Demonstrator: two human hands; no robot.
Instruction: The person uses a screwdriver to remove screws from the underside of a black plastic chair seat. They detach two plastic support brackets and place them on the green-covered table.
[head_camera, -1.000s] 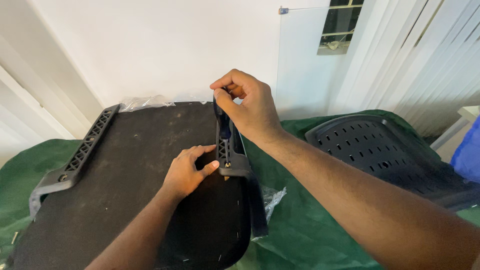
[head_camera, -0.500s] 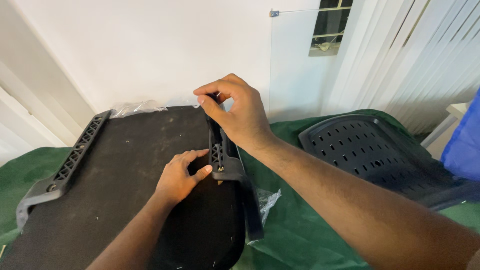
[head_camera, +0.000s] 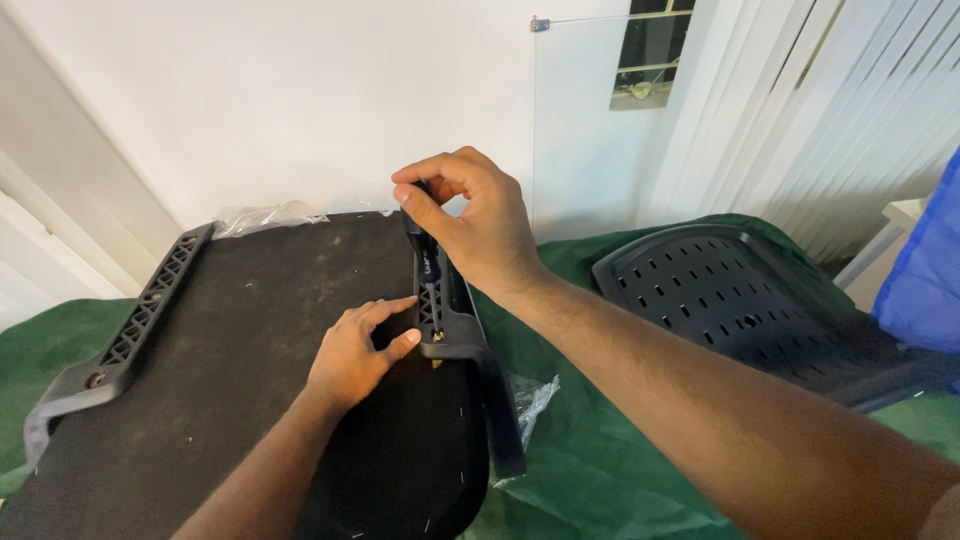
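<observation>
Green cloth underlies the black seat base (head_camera: 250, 380); my right hand (head_camera: 470, 225) grips the screwdriver (head_camera: 425, 270) at centre frame, upright, my left hand (head_camera: 355, 350) open, steadying the armrest bracket (head_camera: 460, 330) below.

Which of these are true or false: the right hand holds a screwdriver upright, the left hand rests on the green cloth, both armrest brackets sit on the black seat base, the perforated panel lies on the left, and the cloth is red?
1. The right hand holds a screwdriver upright. True.
2. The left hand rests on the green cloth. False: it lies on the black seat base, beside the right armrest bracket.
3. Both brackets sit on the seat base. True: the left armrest bracket lies along its other edge.
4. The perforated panel lies on the left. False: it is on the right.
5. The cloth is red. False: it is green.
</observation>
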